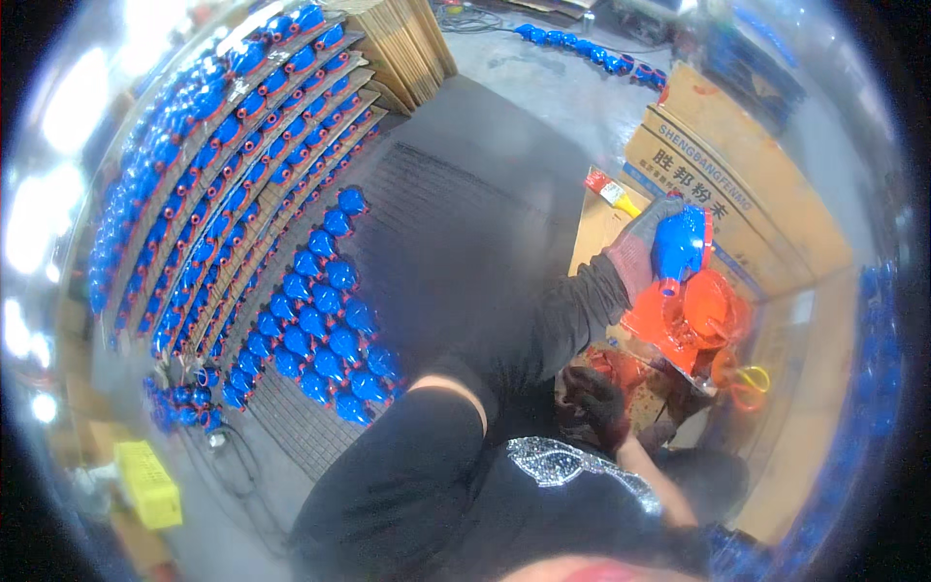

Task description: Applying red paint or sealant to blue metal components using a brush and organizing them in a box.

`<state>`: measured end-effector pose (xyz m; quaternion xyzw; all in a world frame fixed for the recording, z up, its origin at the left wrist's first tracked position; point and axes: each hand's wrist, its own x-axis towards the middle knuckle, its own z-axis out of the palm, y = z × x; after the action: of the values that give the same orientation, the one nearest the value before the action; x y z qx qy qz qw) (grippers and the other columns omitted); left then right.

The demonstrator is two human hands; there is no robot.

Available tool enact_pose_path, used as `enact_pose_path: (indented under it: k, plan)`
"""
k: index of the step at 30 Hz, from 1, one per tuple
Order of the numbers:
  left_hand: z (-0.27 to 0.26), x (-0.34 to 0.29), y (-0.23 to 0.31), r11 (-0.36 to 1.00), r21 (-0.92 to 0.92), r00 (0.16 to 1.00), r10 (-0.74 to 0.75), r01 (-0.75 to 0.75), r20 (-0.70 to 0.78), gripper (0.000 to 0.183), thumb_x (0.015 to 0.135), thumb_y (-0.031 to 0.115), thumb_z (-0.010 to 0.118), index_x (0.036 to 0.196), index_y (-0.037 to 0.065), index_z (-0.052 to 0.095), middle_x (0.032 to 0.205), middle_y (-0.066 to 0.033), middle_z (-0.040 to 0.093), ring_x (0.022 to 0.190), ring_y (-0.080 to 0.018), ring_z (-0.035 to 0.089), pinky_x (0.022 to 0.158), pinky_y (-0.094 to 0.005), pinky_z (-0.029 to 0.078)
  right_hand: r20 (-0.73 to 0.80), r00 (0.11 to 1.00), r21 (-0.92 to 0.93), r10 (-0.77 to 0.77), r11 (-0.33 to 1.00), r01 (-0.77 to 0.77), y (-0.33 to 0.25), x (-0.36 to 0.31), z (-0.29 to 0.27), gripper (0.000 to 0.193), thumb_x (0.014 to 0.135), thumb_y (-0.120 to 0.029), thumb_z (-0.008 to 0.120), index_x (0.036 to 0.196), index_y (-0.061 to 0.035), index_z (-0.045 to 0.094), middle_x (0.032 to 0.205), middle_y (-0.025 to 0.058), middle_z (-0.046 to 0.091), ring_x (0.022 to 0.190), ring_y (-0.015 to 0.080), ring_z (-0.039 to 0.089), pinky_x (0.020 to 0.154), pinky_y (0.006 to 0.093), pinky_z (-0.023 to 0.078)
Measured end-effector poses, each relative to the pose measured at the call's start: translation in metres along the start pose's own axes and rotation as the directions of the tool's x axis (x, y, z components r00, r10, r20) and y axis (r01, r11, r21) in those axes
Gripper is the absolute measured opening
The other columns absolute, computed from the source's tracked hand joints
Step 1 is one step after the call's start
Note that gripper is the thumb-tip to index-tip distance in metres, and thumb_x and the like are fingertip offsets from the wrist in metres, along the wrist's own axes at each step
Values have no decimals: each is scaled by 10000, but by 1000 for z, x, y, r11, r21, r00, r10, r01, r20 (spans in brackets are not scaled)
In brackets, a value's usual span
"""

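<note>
My left hand (637, 245), in a grey glove, is closed around a glossy blue cone-like part (681, 242) with a red rim and a narrow spout. The part is tilted with its spout down, just above an orange-red mass (706, 308) that looks like a paint-covered vessel. Lower down is my right hand (596, 403), in a dark, red-stained glove. It is beside a red-smeared area (626, 371); its fingers are too dark to make out. A paintbrush (611, 191) with a yellow handle lies near my left hand.
Rows of blue parts (325, 320) lie on a dark ridged mat at left. Beyond them are stacked cardboard layers (242, 165) bearing more parts. An open cardboard box (737, 184) surrounds the red work area. A yellow basket (148, 485) stands at lower left, near a cable (238, 466).
</note>
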<state>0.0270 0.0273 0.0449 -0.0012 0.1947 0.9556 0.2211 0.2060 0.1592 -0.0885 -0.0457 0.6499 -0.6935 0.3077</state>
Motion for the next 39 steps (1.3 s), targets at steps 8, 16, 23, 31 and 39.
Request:
enact_pose_path:
  k: [8, 16, 23, 31, 39]
  plan:
    - [-15, 6, -1, 999, 15, 994, -48, 47, 96, 474, 883, 385, 580, 1234, 78, 494, 1144, -140, 597, 909, -285, 636, 661, -420, 566, -551, 830, -368, -85, 918, -150, -35, -73, -93, 267, 862, -106, 624, 1122, -52, 599, 977, 9, 613, 858, 151, 587, 791, 293, 476]
    - [-48, 21, 25, 994, 77, 977, -94, 81, 190, 566, 876, 395, 584, 1313, 61, 451, 1294, -176, 524, 1156, -321, 540, 869, -475, 532, -562, 687, -725, -460, 673, -143, -73, -92, -174, 280, 823, -105, 657, 1097, -49, 637, 1053, 102, 661, 993, 205, 624, 879, 327, 470]
    - [-27, 12, 14, 968, 248, 999, -10, 21, -46, 553, 880, 376, 582, 1312, 59, 447, 1296, -170, 524, 1161, -347, 543, 905, -511, 522, -640, 647, -707, -415, 648, -283, -76, -75, -238, 304, 796, -81, 649, 1095, -132, 656, 1073, 130, 657, 1007, 285, 632, 853, 348, 495]
    - [-32, 20, 18, 962, 259, 996, -82, 86, -25, 507, 891, 354, 576, 1289, 63, 456, 1252, -167, 546, 1143, -362, 561, 897, -515, 527, -469, 807, -881, -360, 253, -399, -96, 1, -250, 300, 778, -112, 648, 1077, -144, 656, 1046, 146, 662, 985, 337, 630, 848, 373, 496]
    - [13, 15, 12, 985, 130, 989, -121, 109, 85, 416, 932, 302, 493, 1203, -13, 508, 1084, -149, 614, 955, -258, 635, 810, -349, 567, -577, 814, -816, -65, 76, -572, -76, -49, -273, 294, 868, -83, 584, 1161, -73, 611, 1051, 122, 679, 887, 291, 670, 685, 381, 548]
